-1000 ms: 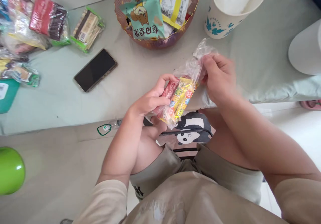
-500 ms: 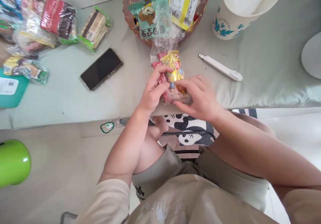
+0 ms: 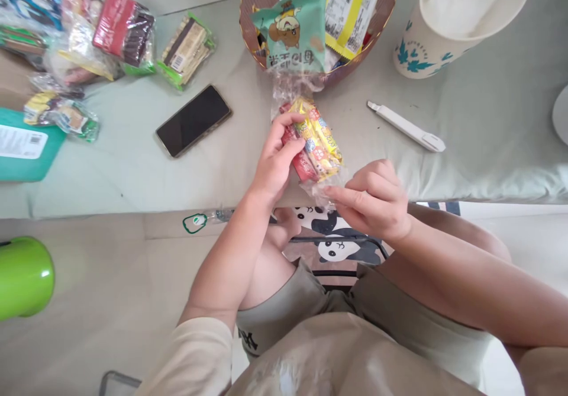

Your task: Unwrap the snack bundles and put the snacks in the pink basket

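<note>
Near the table's front edge lie yellow and red snack packets (image 3: 320,141) inside a clear plastic bag (image 3: 290,85). My left hand (image 3: 277,153) is closed on the packets from the left, its thumb and forefinger over them. My right hand (image 3: 373,200) pinches the clear bag's lower end, just right of and below the packets. The bag's upper part reaches the rim of a brown bowl (image 3: 248,38), which holds a green snack pouch (image 3: 297,29) and a yellow-and-white packet (image 3: 352,14).
A black phone (image 3: 194,121) lies to the left, a white cutter (image 3: 406,126) to the right. At the back right stands a paper cup (image 3: 417,47). Snack packs (image 3: 124,32) and a teal package (image 3: 53,153) fill the left. A green bin (image 3: 26,277) is below.
My right hand has moved down and away from the packets to the bag's lower end. More of the yellow packet shows. The whole view has shifted slightly.
</note>
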`<action>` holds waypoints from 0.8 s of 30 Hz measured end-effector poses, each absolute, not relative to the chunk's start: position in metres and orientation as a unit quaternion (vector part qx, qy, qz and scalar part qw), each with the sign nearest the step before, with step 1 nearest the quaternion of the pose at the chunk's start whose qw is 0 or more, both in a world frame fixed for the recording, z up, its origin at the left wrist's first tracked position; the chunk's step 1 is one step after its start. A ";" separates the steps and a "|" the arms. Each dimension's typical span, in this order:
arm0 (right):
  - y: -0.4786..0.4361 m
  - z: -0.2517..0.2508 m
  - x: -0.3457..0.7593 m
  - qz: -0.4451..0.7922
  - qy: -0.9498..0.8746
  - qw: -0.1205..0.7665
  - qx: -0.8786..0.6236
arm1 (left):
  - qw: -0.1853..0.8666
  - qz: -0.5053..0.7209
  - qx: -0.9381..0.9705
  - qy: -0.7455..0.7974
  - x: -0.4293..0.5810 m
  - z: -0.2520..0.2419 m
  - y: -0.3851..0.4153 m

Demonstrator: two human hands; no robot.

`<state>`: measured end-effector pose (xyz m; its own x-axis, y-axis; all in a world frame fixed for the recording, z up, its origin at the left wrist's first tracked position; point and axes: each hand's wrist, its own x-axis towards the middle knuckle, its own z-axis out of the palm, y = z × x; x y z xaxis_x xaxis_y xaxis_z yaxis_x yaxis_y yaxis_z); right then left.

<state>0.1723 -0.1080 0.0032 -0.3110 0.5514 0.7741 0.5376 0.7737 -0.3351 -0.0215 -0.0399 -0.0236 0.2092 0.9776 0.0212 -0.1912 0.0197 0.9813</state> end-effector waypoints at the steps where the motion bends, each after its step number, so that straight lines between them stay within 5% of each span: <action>1: -0.109 0.004 0.173 0.003 -0.810 0.488 -0.325 | 0.601 0.500 0.480 0.398 -0.021 -0.022 -0.040; 4: -0.109 0.008 0.176 0.023 -0.856 0.440 -0.269 | 0.616 0.516 0.444 0.397 -0.022 -0.019 -0.040; 8: -0.104 0.013 0.185 0.214 -0.872 0.385 -0.213 | 0.607 0.499 0.494 0.371 -0.026 -0.018 -0.039; 13: -0.092 0.001 0.193 0.391 -0.588 0.528 -0.473 | 0.546 0.445 0.641 0.304 -0.026 -0.020 -0.042; 18: -0.088 -0.006 0.182 0.620 -0.448 0.444 -0.467 | 0.521 0.377 0.712 0.282 -0.013 -0.014 -0.055; 24: -0.090 -0.005 0.174 0.626 -0.413 0.464 -0.471 | 0.498 0.410 0.684 0.340 -0.003 -0.014 -0.059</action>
